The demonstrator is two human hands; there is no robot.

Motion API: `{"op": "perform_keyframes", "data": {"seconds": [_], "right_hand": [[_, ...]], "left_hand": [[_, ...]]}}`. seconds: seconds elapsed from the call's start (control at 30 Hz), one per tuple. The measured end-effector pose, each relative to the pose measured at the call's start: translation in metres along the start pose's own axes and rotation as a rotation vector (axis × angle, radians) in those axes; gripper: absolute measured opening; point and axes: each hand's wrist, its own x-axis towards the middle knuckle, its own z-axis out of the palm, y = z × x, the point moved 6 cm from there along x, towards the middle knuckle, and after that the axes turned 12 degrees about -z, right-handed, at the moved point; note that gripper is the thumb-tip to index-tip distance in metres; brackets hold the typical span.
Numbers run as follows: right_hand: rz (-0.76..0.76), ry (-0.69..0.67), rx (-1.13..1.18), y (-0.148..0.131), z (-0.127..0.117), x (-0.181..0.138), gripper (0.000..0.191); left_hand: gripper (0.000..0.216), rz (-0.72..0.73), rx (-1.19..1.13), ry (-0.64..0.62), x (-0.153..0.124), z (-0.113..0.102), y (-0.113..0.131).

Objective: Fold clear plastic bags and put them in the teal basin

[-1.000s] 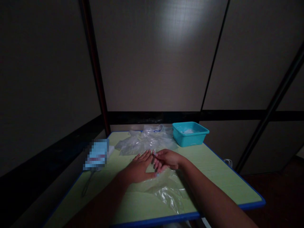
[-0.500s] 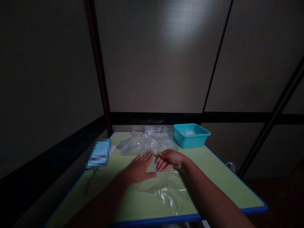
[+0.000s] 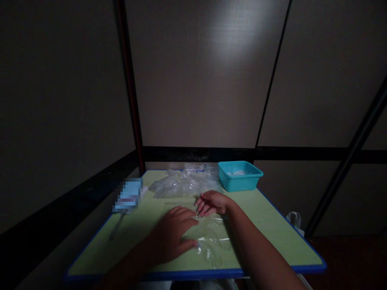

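Because the clear plastic sheet [image 3: 210, 235], perhaps one thin bag, is very light, it is probably laid flat so that both hands can control it. It lies on the table [image 3: 269, 219], in front of the basin [image 3: 240, 184] and somewhat to its left. Farther left from the basin is the left hand [image 3: 177, 233], with its thumb well apart from the fingers; these reach over the sheet's edge, but whether they press it, I cannot tell. The right hand [image 3: 212, 202], nearer to the basin, has its fingers softly bent, perhaps for handling the edge; if some film is between them, I cannot tell.

Directly left of the basin spreads a heap of clear plastic [image 3: 187, 183], wrinkled and shiny, probably put there to leave working room. The basin itself looks of smooth turquoise plastic, rectangular with rounded corners, and something whitish [image 3: 237, 173] is inside. Far to the left of the basin, a light-blue object [image 3: 130, 195] is blurred into squares, with a thin loop [image 3: 117, 225] just before it.
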Motion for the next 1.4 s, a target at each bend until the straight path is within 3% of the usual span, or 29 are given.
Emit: {"op": "perform_keyframes", "data": {"seconds": [0.13, 0.27, 0.4, 0.63, 0.83, 0.93, 1.1, 1.27, 1.4], "right_hand": [[-0.02, -0.007, 0.021, 0.003, -0.002, 0.003, 0.036], [-0.044, 0.003, 0.04, 0.005, -0.004, 0.003, 0.032], [-0.054, 0.007, 0.039, 0.005, -0.004, 0.002, 0.031], [-0.058, 0.001, 0.033, 0.007, -0.005, 0.004, 0.029], [-0.057, -0.004, 0.03, 0.008, -0.006, 0.004, 0.029], [-0.06, -0.007, 0.026, 0.008, -0.006, 0.005, 0.029], [-0.066, -0.014, 0.013, 0.008, -0.006, 0.005, 0.029], [-0.064, -0.047, 0.004, 0.007, -0.005, 0.004, 0.027], [-0.075, -0.076, -0.005, 0.001, -0.006, 0.001, 0.026]], "left_hand": [[0.081, -0.008, 0.013, -0.146, -0.029, 0.034, 0.022], [0.081, -0.078, 0.078, -0.16, -0.035, 0.062, 0.025], [0.064, -0.065, 0.175, -0.021, -0.035, 0.072, 0.032], [0.034, -0.015, 0.257, 0.309, -0.038, 0.063, 0.048], [0.04, 0.075, 0.286, 0.377, -0.037, 0.06, 0.06], [0.047, 0.029, 0.187, 0.358, -0.031, 0.062, 0.064], [0.021, -0.144, -0.176, 0.316, -0.016, 0.06, 0.063], [0.017, -0.339, -0.494, 0.294, 0.003, 0.047, 0.033], [0.018, -0.426, -0.698, 0.162, 0.024, 0.051, 0.005]]}}
